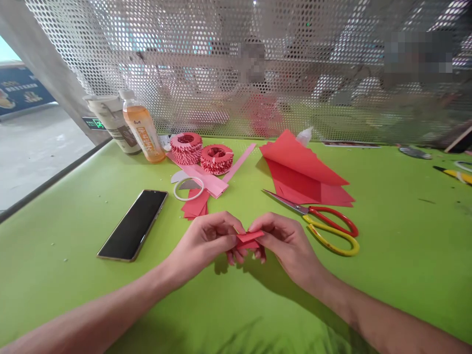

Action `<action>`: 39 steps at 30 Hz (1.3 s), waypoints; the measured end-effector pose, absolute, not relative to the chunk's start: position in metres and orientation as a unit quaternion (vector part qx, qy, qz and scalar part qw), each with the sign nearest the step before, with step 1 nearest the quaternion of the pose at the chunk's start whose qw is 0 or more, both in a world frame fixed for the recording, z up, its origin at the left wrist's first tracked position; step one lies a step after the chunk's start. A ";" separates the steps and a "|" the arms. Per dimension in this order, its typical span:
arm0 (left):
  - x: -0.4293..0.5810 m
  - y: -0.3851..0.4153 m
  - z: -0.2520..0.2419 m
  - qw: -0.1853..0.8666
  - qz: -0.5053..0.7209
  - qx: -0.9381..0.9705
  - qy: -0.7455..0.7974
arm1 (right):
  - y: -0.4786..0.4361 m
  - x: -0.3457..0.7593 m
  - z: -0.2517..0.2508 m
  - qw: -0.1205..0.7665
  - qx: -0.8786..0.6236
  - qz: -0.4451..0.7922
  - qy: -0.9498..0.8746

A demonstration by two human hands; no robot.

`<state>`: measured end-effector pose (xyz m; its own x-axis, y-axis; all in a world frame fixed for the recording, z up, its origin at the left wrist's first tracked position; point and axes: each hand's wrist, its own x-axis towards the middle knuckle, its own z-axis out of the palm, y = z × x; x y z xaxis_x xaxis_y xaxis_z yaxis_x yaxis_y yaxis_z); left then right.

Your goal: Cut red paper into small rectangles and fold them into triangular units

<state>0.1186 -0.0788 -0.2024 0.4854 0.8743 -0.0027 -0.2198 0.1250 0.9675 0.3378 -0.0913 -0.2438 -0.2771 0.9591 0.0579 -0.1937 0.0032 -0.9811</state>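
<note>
Between my two hands, above the green table (206, 305), is a small folded red paper (249, 239). My left hand (206, 239) pinches its left end with thumb and fingers. The right end is pinched by my right hand (285, 242). Just behind my left hand lie several red paper pieces (196, 204), with a white ring (176, 189) partly over them. Scissors (332, 228) with one red and one yellow handle lie to the right of my right hand, their blades pointing back left. Larger red sheets (306, 169), partly folded over, rest behind the scissors.
A black phone (134, 226) lies at the left. Two rings of folded red and pink paper (186, 147) (217, 158) stand behind pink strips (208, 179). A bottle (143, 128) and a bucket-like cup (118, 123) stand back left, before a perforated metal screen (206, 64).
</note>
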 end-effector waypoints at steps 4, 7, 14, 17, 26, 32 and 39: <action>0.119 -0.079 -0.201 0.715 0.391 0.499 0.297 | -0.093 0.340 -0.242 0.481 -0.368 0.580 -0.544; 0.120 -0.078 -0.204 0.722 0.373 0.493 0.313 | -0.095 0.340 -0.237 0.468 -0.384 0.565 -0.561; 0.121 -0.074 -0.207 0.716 0.359 0.491 0.343 | -0.095 0.340 -0.236 0.456 -0.383 0.572 -0.565; 0.121 -0.074 -0.206 0.715 0.354 0.491 0.350 | -0.095 0.339 -0.238 0.439 -0.398 0.576 -0.563; 0.121 -0.074 -0.208 0.728 0.351 0.478 0.343 | -0.095 0.337 -0.238 0.416 -0.430 0.589 -0.544; 0.120 -0.076 -0.210 0.705 0.344 0.505 0.360 | -0.093 0.335 -0.238 0.418 -0.434 0.591 -0.536; 0.121 -0.075 -0.214 0.669 0.313 0.531 0.417 | -0.093 0.338 -0.240 0.424 -0.449 0.534 -0.577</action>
